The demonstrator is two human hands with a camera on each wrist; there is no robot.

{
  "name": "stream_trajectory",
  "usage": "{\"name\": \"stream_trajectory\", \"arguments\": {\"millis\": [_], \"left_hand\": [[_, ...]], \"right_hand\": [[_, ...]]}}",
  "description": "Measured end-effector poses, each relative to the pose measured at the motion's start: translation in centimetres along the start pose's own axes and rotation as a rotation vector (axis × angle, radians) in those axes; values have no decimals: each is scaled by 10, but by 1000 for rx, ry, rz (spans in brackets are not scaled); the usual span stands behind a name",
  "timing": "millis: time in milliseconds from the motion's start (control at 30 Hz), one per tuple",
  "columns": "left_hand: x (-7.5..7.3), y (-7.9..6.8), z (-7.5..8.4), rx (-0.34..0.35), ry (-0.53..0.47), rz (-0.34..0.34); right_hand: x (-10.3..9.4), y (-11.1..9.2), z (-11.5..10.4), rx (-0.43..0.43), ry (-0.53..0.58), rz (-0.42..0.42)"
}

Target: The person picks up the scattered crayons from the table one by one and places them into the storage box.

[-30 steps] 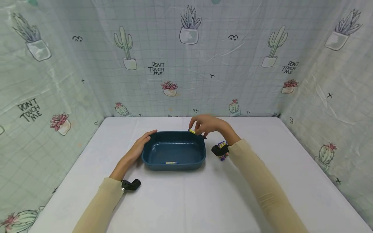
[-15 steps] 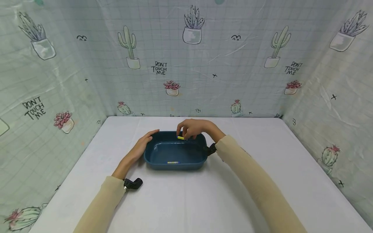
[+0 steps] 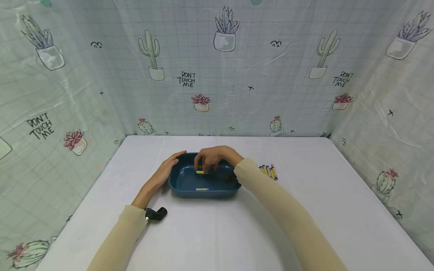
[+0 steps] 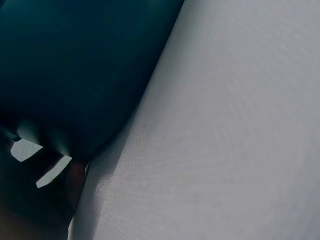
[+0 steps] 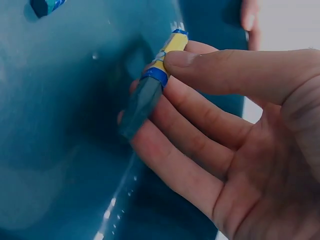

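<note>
A dark blue plastic tub [image 3: 205,194] stands on the white table. My left hand [image 3: 164,171] rests along its left side, the fingers against the outer wall [image 4: 85,70] in the left wrist view. Over the tub's inside, my right hand [image 3: 213,156] pinches a crayon [image 5: 156,76] between thumb and fingers. That crayon has a yellow wrapper with a blue band and a dark teal, bare end. Another crayon [image 3: 202,189] lies flat on the tub floor near the front wall; only its end shows in the right wrist view.
Right of the tub, several crayons [image 3: 270,172] lie side by side on the table, partly hidden by my right sleeve [image 3: 271,192]. A black wrist camera [image 3: 156,214] sits on my left wrist. Patterned cloth [image 3: 251,56] hangs around the table's back and sides.
My right hand has carried the crayon leftward and down, from the tub's back right corner to low inside it. The left hand stays at the tub's left side.
</note>
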State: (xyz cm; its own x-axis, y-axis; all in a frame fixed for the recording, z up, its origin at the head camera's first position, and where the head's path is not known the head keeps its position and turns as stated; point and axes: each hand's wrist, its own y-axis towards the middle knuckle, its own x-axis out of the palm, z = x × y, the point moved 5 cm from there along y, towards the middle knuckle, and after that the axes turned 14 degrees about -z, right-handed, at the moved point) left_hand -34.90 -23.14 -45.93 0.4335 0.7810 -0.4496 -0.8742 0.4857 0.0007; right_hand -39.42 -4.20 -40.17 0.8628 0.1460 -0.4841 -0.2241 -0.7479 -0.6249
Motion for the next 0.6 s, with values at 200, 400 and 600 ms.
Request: {"name": "stream_trajectory", "arguments": {"millis": [200,400,600], "left_hand": [[0,0,-1,4,1,-5],[1,1,-1,14,11,-6],[0,-1,1,8,3,1]], "right_hand": [[6,13,1,44,20,-44],[15,21,-3,96,21,-108],[22,26,-12,105,13,-153]]}}
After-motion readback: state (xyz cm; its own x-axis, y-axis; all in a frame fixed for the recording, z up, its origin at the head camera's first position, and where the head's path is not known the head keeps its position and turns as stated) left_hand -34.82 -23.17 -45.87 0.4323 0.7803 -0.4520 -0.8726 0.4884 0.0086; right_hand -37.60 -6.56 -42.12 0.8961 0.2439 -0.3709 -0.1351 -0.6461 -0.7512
